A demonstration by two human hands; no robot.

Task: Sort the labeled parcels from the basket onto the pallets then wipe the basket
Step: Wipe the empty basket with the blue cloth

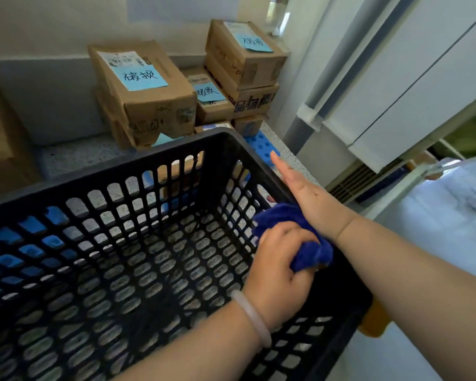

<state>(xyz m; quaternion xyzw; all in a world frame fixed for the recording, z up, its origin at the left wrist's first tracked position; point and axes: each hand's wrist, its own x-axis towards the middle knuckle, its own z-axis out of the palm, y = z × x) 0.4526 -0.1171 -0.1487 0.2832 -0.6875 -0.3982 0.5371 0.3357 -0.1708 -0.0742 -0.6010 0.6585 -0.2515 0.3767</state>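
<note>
The black lattice plastic basket point(107, 171) stands just before the pallets and holds no parcels. At its right wall the left hand point(278, 268) has its fingers clenched round a crumpled dark-blue cloth point(282, 217). The right hand point(311, 199) lies flat along the rim, fingers straight (whether it also touches the cloth is unclear). Sorting looks finished, since brown cardboard parcels with blue labels point(149, 100) are stacked on the blue perforated pallet point(260, 143); the wiping remains. A white cabinet point(396, 92) crowds the right edge, while the interior to the left is open.
</note>
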